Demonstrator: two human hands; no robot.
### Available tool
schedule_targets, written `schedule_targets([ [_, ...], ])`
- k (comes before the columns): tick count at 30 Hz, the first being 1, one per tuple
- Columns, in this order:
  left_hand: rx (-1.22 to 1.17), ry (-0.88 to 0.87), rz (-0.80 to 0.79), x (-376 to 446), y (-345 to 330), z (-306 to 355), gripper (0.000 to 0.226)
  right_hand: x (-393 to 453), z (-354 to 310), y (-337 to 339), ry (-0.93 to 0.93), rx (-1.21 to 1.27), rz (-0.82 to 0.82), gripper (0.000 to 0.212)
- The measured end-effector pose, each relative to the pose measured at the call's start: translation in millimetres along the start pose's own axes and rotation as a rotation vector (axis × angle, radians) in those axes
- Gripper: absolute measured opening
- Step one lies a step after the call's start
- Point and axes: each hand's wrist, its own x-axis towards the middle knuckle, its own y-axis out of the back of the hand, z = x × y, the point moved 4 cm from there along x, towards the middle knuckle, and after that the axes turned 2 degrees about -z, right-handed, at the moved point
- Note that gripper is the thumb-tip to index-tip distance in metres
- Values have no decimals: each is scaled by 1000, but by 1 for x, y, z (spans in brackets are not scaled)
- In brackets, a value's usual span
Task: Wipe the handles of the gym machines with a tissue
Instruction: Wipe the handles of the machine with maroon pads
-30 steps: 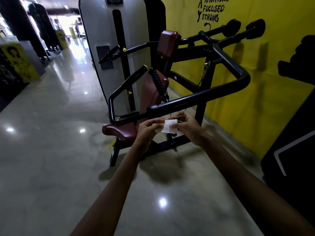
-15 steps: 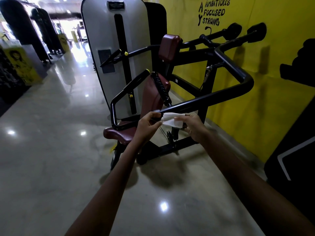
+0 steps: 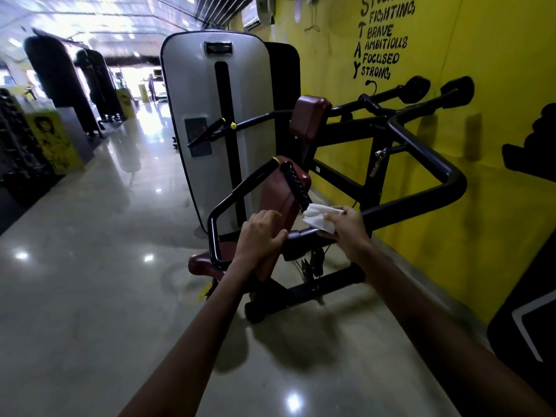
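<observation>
White tissue (image 3: 319, 218) pinched by right hand (image 3: 349, 228), handle (image 3: 296, 185) end hidden

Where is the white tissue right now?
The tissue is pinched in the right hand, right of centre, at the lower end of the ribbed black handle.

Head view — forward, downward, close

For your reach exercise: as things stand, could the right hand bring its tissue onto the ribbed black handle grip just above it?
Probably yes. The right hand holds the tissue right at the ribbed grip's lower end, and nothing stands between them.
</observation>
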Motion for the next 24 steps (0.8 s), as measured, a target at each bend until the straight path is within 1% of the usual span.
schedule_targets([
  [2,16,4,11,12,2,-5,44,8,-4,-5,38,-47,8,9],
  [3,20,11,12,18,2,-7,49,12,-6,-6,50,-60,13,12],
  [5,16,6,37,26,1,-11,52,22,-7,-10,64,-58,13,19],
  [7,2,-3,56,35,-2,-15,48,33,-7,-10,81,-64,18,21],
  [10,-7,-33,96,56,-8,-26,35,58,-10,-17,99,-74,2,15],
  [13,-7,-42,120,84,-16,-37,36,91,-16,-27,109,-44,-44,14],
  [16,8,-44,156,105,-25,-44,36,118,-26,-35,162,-52,-54,13],
  [19,5,-79,231,120,-32,-50,42,141,-35,-37,305,-203,-7,17],
  [21,-2,-96,321,130,-34,-56,38,150,-44,-40,494,-427,19,21],
  [23,-46,-105,412,136,-35,-63,34,149,-45,-47,638,-651,-35,26],
  [24,-64,-109,452,139,-35,-66,34,147,-42,-51,661,-730,-114,27],
])
